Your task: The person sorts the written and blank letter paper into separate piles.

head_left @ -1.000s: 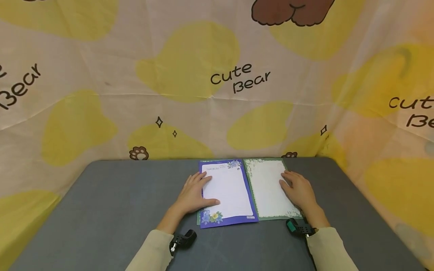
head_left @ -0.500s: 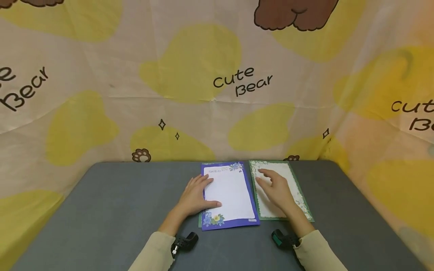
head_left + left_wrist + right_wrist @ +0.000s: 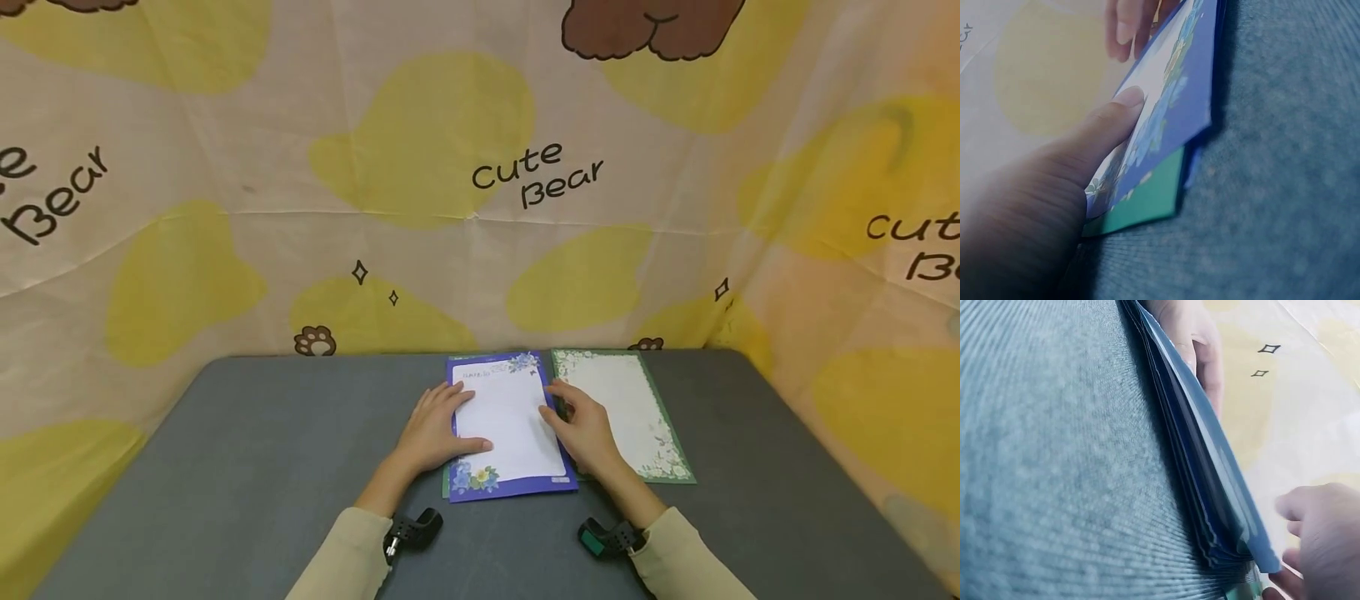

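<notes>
A left hand (image 3: 433, 427) rests spread, gripping nothing, on the left edge of purple-bordered pages (image 3: 513, 429) on a grey table (image 3: 247, 467); a half-curled right hand (image 3: 590, 432) is at their right edge, its hold unclear. Uneven pressure could skew or crease the layers.

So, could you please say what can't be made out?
Head view: writing on the blue-bordered sheet, too small.
Head view: that sheet's left border, partly under the left hand.
Left wrist view: most of the green layer, beneath that sheet.
Right wrist view: the right hand, cut off by the edge.
</notes>
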